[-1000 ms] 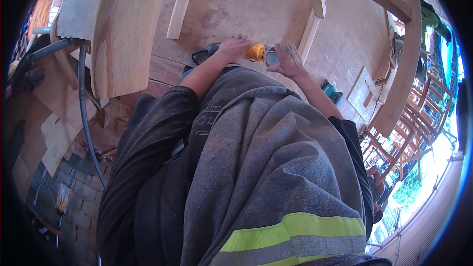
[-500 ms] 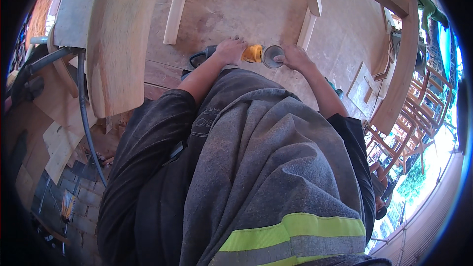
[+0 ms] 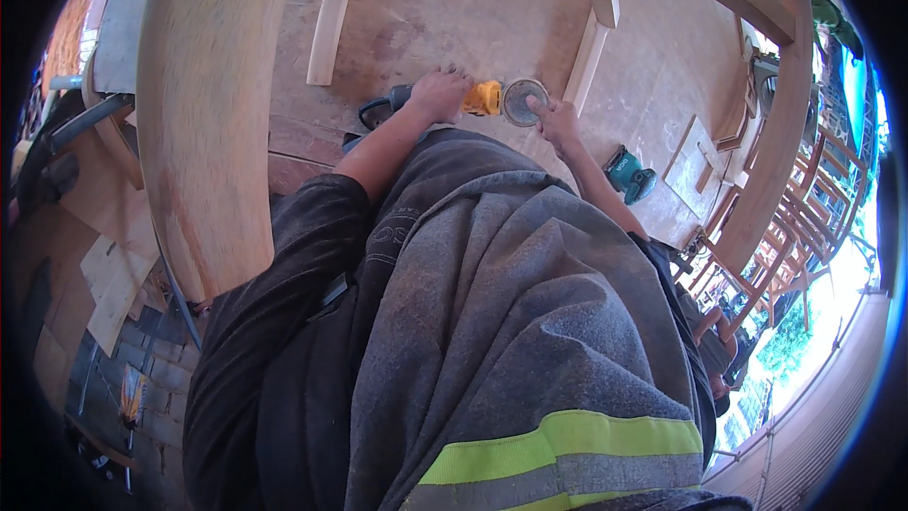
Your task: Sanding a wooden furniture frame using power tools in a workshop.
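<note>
My left hand [image 3: 441, 97] is wrapped round the dark body of a yellow-and-black angle grinder [image 3: 485, 98], held over the wooden work surface [image 3: 445, 19]. A round greyish disc [image 3: 517, 112] sits at the grinder's right end, its face turned up toward me. My right hand [image 3: 562, 125] is at the disc's right edge, a digit lying on its face and the others bent beside the rim. What those bent fingers touch underneath is hidden.
Close on the left rises a broad curved wooden piece [image 3: 203, 132]. Wooden legs [image 3: 333, 19] and a frame [image 3: 747, 9] stand around the surface. A teal power sander [image 3: 628, 174] lies to the right, near a flat board [image 3: 693, 156]. Stacked chair frames [image 3: 804, 218] and a person [image 3: 717, 350] are farther right.
My right hand has turned and drawn lower along the disc's edge, its forearm shifting left. More of the disc's face and the teal sander now show. My left hand stays on the grinder.
</note>
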Tool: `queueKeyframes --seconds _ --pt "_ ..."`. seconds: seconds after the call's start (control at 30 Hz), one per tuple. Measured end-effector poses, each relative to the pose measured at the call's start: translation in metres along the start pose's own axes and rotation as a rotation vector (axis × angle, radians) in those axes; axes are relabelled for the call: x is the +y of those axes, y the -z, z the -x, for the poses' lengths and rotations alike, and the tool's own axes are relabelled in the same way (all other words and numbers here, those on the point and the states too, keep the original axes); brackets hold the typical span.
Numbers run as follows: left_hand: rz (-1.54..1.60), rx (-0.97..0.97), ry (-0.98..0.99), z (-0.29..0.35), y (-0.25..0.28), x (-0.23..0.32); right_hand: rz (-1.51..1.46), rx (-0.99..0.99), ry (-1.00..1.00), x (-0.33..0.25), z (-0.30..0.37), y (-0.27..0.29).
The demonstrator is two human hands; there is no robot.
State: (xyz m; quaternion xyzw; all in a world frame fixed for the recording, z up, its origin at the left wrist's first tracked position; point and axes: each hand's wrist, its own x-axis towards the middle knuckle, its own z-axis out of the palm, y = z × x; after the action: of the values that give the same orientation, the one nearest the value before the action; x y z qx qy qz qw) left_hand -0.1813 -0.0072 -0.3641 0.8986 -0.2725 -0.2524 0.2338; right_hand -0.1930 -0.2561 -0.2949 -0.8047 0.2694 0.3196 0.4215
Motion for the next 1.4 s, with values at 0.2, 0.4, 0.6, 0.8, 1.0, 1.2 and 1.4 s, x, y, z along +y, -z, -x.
queueKeyframes --seconds 0.2,0.4,0.6,0.8,1.0,1.2,1.4 --pt "-0.020 0.049 0.037 0.003 0.000 0.006 -0.197 0.106 0.184 -0.063 0.054 -0.001" --pt "-0.002 0.028 0.032 0.002 0.008 0.009 -0.412 0.101 0.423 -0.148 0.118 0.084" --pt "-0.059 0.000 0.026 0.003 0.010 0.012 -0.190 0.440 0.290 -0.072 0.127 0.075" --pt "-0.033 -0.022 0.018 0.003 0.016 0.015 -0.133 0.504 0.218 0.021 0.172 0.042" --pt "0.560 0.202 -0.056 -0.039 0.014 0.027 -0.281 0.680 0.166 0.070 0.213 0.029" --pt "0.862 -0.026 0.059 -0.099 0.005 0.026 0.020 1.091 0.525 0.099 0.255 0.014" --pt "1.036 -0.150 0.210 -0.106 0.002 0.018 0.297 1.345 0.645 0.115 0.296 0.010"
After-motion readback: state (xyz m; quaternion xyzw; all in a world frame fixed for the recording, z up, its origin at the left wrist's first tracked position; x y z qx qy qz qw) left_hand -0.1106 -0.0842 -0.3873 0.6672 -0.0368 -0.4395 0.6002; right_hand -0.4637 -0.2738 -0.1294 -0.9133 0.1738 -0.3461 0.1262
